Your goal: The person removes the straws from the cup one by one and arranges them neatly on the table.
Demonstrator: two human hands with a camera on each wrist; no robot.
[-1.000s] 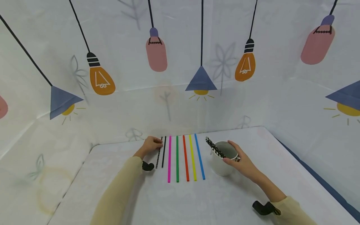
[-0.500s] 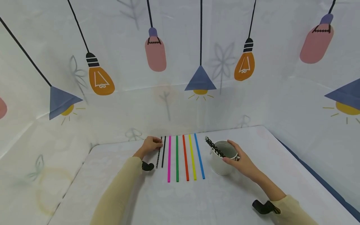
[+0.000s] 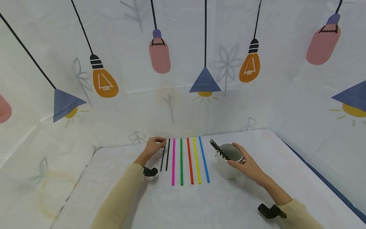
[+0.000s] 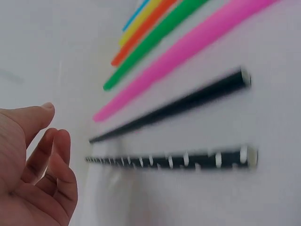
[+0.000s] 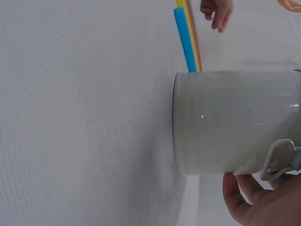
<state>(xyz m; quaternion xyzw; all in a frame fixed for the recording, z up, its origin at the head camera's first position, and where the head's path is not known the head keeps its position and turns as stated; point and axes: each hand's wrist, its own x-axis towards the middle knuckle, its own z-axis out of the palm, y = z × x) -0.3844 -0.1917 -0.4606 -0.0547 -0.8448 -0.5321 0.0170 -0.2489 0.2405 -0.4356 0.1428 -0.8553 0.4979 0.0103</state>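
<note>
My left hand (image 3: pixel 152 148) hovers by the far end of a black straw with white markings (image 4: pixel 188 161). In the left wrist view its thumb and fingers are apart, with nothing between them, and that straw lies on the table. Beside it lie a plain black straw (image 3: pixel 167 156), then pink (image 3: pixel 173 162), green (image 3: pixel 181 162), red-orange (image 3: pixel 190 160), yellow (image 3: pixel 197 160) and blue (image 3: pixel 204 159) ones. At the right, my right hand (image 3: pixel 248 163) grips a small white metal bucket (image 3: pixel 224 170) by its rim and side. Black-and-white patterned straws (image 3: pixel 218 149) lean out of the bucket.
A white cloth covers the table (image 3: pixel 183 206). White sheeting (image 3: pixel 128 114) with printed hanging lamps rises behind the table and along both sides. On the bucket's side is a wire handle (image 5: pixel 275 160). A black wrist mount (image 3: pixel 268 211) sits at the right sleeve.
The left hand has lifted slightly away from the far end of the marked black straw, its fingers loosening. The right hand and the bucket stay where they were.
</note>
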